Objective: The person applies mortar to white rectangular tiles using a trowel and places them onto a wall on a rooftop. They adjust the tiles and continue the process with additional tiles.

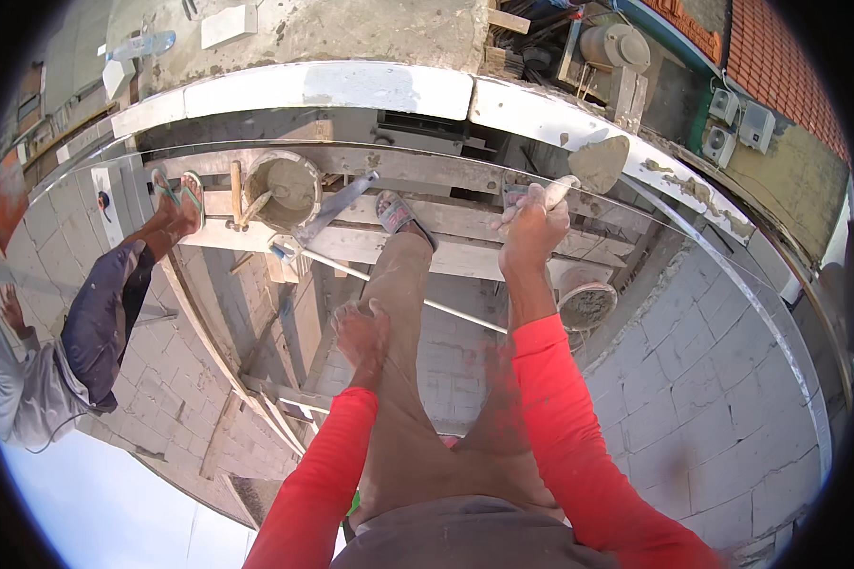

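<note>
Pointing trowel (pixel 598 165), pale handle, mortar-grey blade; located upper right of centre, beside the white ledge (pixel 427 91), in the right hand.
Right hand (pixel 533 235): fingers wrapped round the trowel's handle, arm extended, red sleeve. Left hand (pixel 362 334): fingers parted and slightly bent, laid on the left leg of the wearer's brown trousers (pixel 397 284). Below the ledge: weathered planks (pixel 457 252), with the wearer's sandalled foot (pixel 400 214) on them. Left of that foot: one bucket (pixel 281 157) containing grey mortar, one grey tapered blade-like tool (pixel 340 206) near it. Below the right hand: second bucket (pixel 584 275), grey contents. Far left: one co-worker (pixel 100 313), dark shorts, flip-flops on the planks.
</note>
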### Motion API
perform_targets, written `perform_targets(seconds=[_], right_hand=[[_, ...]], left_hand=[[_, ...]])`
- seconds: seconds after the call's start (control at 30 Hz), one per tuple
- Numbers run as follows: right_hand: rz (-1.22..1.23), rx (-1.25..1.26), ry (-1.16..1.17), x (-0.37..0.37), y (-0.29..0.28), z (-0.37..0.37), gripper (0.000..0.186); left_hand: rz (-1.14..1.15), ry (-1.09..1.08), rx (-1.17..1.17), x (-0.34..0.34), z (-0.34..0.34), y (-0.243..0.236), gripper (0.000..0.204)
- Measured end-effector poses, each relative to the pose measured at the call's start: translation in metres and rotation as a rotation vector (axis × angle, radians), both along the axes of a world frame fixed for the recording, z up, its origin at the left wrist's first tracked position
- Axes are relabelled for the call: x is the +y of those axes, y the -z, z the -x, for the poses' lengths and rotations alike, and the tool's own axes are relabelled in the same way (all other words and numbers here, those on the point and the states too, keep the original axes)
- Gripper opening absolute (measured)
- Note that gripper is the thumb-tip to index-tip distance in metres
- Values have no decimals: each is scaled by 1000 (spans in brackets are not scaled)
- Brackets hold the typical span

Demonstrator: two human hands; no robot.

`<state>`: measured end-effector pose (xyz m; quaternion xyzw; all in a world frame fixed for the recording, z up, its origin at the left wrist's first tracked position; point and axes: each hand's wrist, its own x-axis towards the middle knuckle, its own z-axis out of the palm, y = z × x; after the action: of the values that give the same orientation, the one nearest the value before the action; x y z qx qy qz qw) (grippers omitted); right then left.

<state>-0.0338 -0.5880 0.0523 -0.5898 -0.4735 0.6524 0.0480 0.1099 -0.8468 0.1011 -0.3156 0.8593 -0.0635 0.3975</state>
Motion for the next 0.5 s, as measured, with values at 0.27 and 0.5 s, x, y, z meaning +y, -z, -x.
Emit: perform_targets(seconds=[0.27,0.5], right_hand=[[-218,-176,-1832,-177,20,-40,46],[-925,518,-2512,-357,175,50,14]], left_hand=[[-71,-291,58,-25,-16,-7,54],[-121,-479,177,-30,-48,-8,49]])
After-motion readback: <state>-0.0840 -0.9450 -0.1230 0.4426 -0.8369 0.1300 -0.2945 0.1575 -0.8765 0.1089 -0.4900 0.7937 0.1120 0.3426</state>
